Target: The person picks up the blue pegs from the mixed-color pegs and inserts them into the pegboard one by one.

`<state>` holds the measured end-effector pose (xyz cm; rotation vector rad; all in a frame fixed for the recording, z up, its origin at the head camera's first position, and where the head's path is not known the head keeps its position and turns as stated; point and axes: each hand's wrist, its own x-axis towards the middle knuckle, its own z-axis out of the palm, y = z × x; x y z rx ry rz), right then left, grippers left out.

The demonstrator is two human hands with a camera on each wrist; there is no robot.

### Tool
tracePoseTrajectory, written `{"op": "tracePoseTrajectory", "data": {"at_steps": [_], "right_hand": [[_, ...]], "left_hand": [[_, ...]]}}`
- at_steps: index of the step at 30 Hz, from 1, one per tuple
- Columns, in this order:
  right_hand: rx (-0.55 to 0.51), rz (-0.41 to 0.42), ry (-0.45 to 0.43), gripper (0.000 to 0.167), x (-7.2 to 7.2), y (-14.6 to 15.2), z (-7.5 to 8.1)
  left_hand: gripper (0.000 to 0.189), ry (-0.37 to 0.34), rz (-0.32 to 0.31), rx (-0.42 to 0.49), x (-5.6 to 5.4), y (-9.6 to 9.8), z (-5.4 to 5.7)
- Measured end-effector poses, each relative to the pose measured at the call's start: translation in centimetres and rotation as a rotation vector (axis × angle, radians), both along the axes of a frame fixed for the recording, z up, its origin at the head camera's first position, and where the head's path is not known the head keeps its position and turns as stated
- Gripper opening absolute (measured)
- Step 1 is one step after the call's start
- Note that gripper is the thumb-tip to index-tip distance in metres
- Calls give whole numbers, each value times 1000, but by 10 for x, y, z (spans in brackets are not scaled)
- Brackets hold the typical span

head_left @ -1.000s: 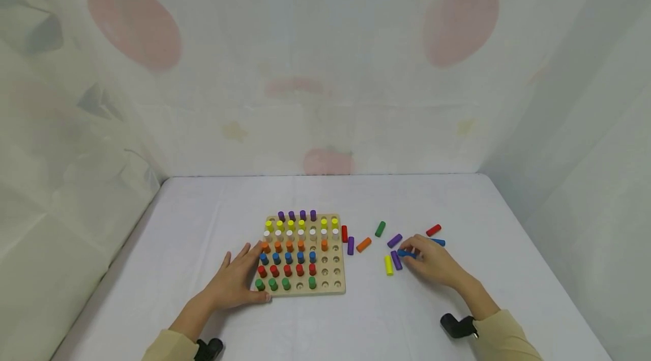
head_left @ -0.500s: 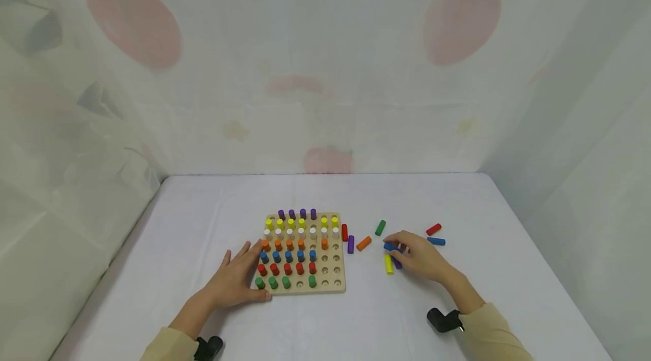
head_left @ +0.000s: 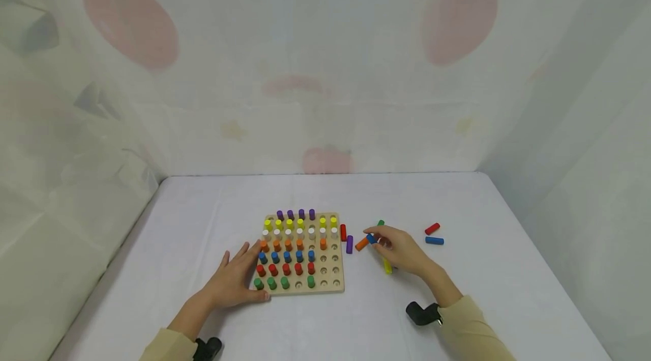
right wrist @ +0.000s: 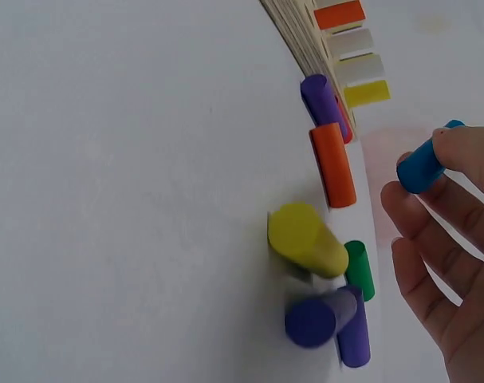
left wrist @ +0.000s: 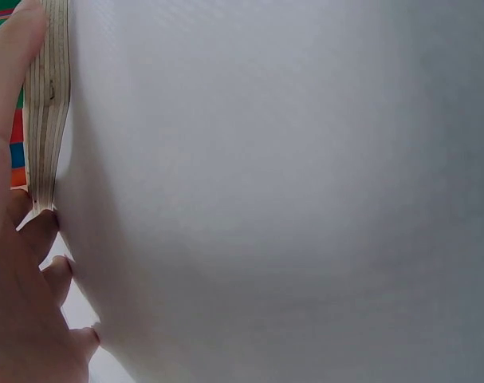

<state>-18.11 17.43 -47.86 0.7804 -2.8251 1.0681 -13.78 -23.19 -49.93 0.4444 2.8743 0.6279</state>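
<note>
A wooden pegboard [head_left: 333, 285] carries rows of coloured pegs, with bare holes mostly toward its right side. My left hand [head_left: 235, 282] rests against the board's left side, fingers spread and thumb along the front edge; the left wrist view shows the thumb over the board's layered edge [left wrist: 49, 104]. Between thumb and fingertips my right hand [head_left: 402, 249] pinches a blue peg [right wrist: 423, 166], raised off the table to the right of the board. Below that hand lie an orange peg [right wrist: 333, 165], a yellow peg [right wrist: 305, 239] and a green peg [right wrist: 359, 270].
Beside the board's right edge lie a red peg [head_left: 343, 232] and a purple peg [head_left: 349, 244]. Farther right are another red peg [head_left: 432, 229] and a blue peg [head_left: 434, 240]. Two purple pegs, one of them this purple peg [right wrist: 353, 331], show in the right wrist view.
My right hand has carried the blue peg leftward, from among the loose pegs toward the board, lifting it off the table. The left hand stays in place.
</note>
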Motion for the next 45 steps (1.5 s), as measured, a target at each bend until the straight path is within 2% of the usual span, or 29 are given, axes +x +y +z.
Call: {"op": "tracePoseTrajectory", "data": {"at_steps": [4,25,40,45], "right_hand": [[-13,2,-40,34,-1,-9,2],[-65,89,-5,25,-3,-49,2],[-59,98,18,23,0,-75,-3],[-51,104,-10,20,1,-81,-4]], "left_hand": [[120,2,-1,-2,1,0,1],[120,10,-1,0,1,1,2],[120,16,-4,7,1,0,1],[120,12,-3,9,1,0,1]]}}
